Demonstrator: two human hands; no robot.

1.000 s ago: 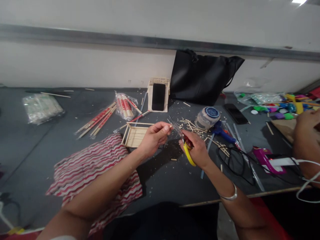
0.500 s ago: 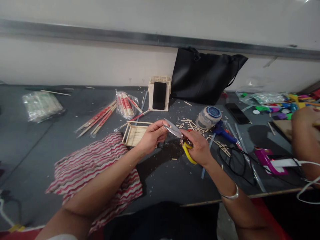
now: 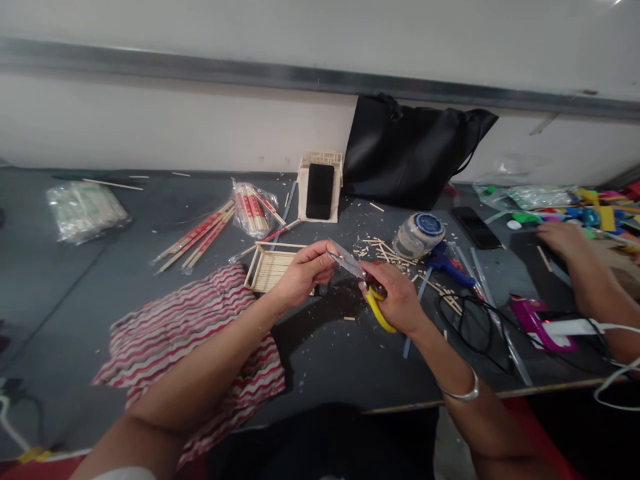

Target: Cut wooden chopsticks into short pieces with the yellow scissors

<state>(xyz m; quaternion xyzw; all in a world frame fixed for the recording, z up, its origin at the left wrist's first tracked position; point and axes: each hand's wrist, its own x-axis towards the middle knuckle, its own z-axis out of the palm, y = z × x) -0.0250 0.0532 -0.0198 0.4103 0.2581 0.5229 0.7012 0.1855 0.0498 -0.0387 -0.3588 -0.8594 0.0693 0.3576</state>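
Observation:
My right hand [image 3: 397,293] grips a pair of scissors [image 3: 379,310] by the yellow handle, blades pointing up and left. At the blade tips, my left hand [image 3: 314,267] is closed in a pinch. What lies between its fingers is too small to make out. Just behind and below the left hand sits a small frame of pale sticks [image 3: 275,270] with a slatted base, partly covered by that hand. Cut stick pieces [image 3: 385,253] are scattered beyond the scissors.
A striped cloth [image 3: 195,333] lies front left, near wrapped chopsticks [image 3: 200,233]. A phone [image 3: 320,192] rests on a stick-built stand before a black bag [image 3: 415,153]. Right of my hands are a jar [image 3: 419,237], a blue glue gun [image 3: 450,267], cables and a co-worker's hand [image 3: 563,240].
The scissor blades, apart before, have come closer together near my left fingertips. My hands stay in nearly the same place. The co-worker's hand at the right has reached left across the table.

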